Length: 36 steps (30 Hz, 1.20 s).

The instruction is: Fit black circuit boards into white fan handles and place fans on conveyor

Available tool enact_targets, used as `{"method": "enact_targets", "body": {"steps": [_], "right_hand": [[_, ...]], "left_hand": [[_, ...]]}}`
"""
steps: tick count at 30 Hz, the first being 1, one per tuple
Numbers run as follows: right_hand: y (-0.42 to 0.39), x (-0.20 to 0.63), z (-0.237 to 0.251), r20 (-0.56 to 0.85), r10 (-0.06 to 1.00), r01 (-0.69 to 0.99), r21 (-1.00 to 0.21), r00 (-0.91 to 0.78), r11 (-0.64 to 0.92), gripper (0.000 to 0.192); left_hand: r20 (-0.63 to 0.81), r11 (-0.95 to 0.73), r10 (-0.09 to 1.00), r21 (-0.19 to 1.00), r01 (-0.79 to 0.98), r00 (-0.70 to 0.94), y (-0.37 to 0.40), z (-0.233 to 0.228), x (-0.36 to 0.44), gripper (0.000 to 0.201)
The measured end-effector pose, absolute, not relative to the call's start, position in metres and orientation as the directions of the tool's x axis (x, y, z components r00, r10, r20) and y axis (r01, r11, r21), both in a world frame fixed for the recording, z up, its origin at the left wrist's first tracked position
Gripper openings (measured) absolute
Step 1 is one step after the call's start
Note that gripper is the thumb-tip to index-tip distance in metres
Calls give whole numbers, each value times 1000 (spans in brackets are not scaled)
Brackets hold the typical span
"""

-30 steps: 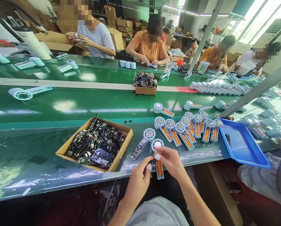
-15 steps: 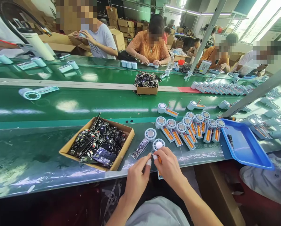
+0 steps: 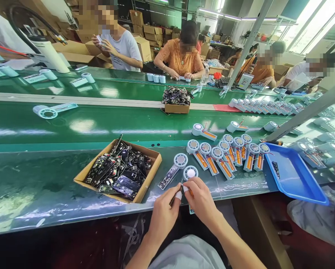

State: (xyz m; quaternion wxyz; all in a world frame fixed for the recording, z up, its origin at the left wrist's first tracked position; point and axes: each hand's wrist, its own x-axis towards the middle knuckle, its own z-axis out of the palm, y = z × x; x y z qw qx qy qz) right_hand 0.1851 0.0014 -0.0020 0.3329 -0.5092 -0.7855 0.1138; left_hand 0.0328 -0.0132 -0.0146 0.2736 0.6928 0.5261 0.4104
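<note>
My left hand [image 3: 166, 209] and my right hand [image 3: 202, 198] meet at the table's front edge, fingertips pinched close together. A narrow dark circuit board [image 3: 174, 198], mostly covered, shows between my left thumb and fingers. My right fingers close on something small that I cannot make out, over the handle of a light blue handheld fan [image 3: 190, 172]. The fan's round head points away from me; a bit of orange shows beside my right thumb. Left of it lies another fan [image 3: 180, 160] with a circuit board in its handle. White covers sit on some fingertips.
A cardboard box [image 3: 149, 183] of loose circuit boards stands left. Several fans with orange cells [image 3: 216, 153] lie right, beside a blue tray [image 3: 299, 179]. Behind runs a green conveyor [image 3: 122, 127] with another box of boards [image 3: 177, 108]. A metal post [image 3: 302, 112] slants at right. Co-workers sit opposite.
The view has shifted slightly, so the scene sits a little further right. My hands stay together at the fan, with slightly more of the dark board showing in my left hand.
</note>
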Motion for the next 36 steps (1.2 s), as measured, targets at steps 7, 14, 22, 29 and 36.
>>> {"method": "enact_targets", "body": {"steps": [7, 14, 22, 29, 36], "right_hand": [[4, 186, 1, 353, 920, 568, -727, -170, 384, 20], [5, 191, 3, 397, 903, 564, -713, -166, 418, 19], [-6, 181, -5, 525, 815, 786, -386, -244, 483, 22], [0, 186, -5, 529, 761, 795, -238, -375, 557, 21], [6, 195, 7, 382, 868, 762, -443, -317, 473, 19]], "left_hand": [[179, -175, 983, 898, 403, 28, -17, -19, 38, 35], [20, -40, 996, 971, 237, 85, -10, -10, 32, 32], [450, -449, 882, 711, 541, 140, -13, -20, 37, 37], [455, -445, 879, 678, 584, 142, -14, -20, 37, 35], [386, -455, 890, 706, 543, 244, -5, -10, 31, 40]]}}
